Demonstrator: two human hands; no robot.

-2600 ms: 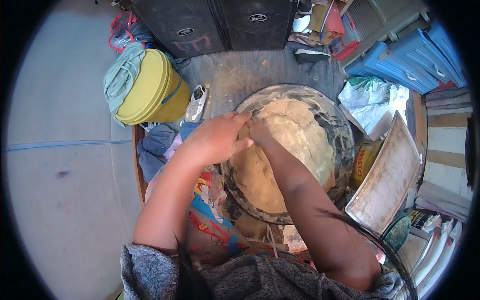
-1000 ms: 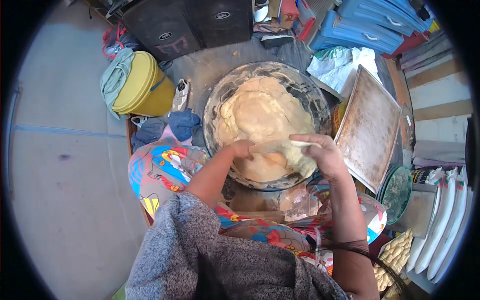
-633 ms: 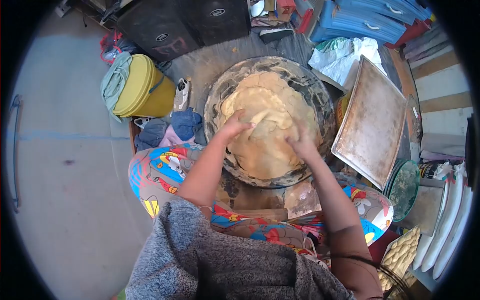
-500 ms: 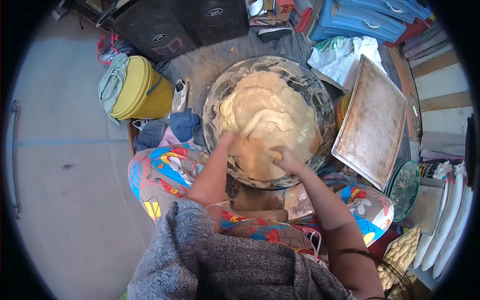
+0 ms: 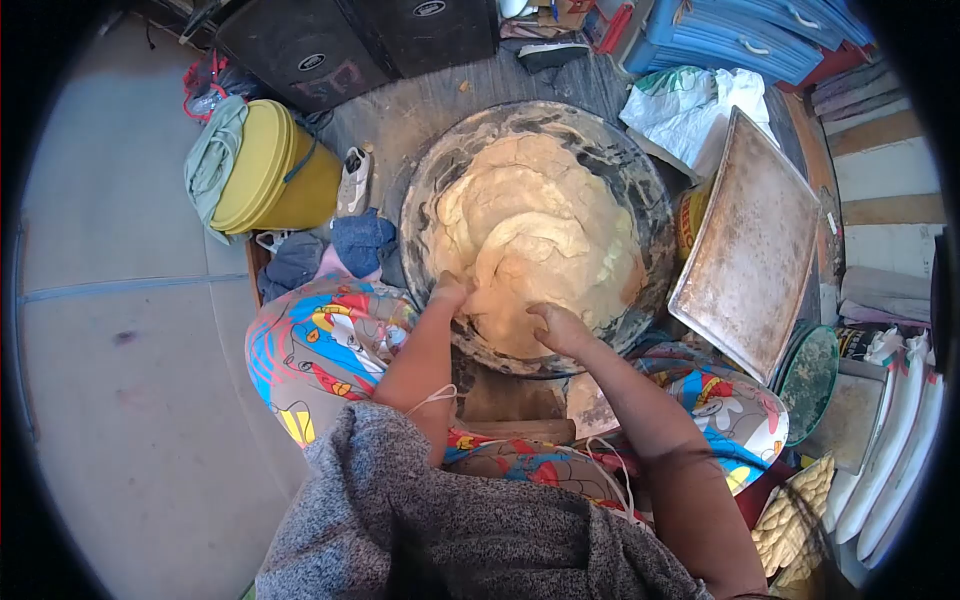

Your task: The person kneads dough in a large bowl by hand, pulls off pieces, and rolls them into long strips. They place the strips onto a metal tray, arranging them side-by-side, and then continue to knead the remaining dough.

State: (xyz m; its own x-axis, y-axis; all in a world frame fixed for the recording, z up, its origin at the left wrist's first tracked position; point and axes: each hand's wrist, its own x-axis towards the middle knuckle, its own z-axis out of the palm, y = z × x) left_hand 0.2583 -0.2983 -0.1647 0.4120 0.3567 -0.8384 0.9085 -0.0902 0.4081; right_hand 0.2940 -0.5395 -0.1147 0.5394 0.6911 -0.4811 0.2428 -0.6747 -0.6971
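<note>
A large mass of pale yellow dough (image 5: 545, 235) fills much of a wide, dark round basin (image 5: 655, 215) in front of my knees. Its surface is folded and uneven, with a curved ridge across the middle. At the near left side of the dough, my left hand (image 5: 452, 291) is closed and pressed against it, its fingertips hidden. My right hand (image 5: 560, 329) is at the near right part, with curled fingers gripping the dough and the thumb side up. Loose crumbs or smears cling to the basin's inner wall.
A yellow lidded bucket (image 5: 305, 175) with a cloth stands left, beside a shoe (image 5: 353, 180). A stained metal tray (image 5: 748, 245) leans right of the basin, near a white plastic sack (image 5: 695, 115). Black speakers (image 5: 310, 62) and blue drawers (image 5: 720, 45) stand behind.
Both hands have drawn slightly back toward me and are less blurred. The near part of the dough shows more clearly, its fold shifted a little. The camera view has shifted slightly.
</note>
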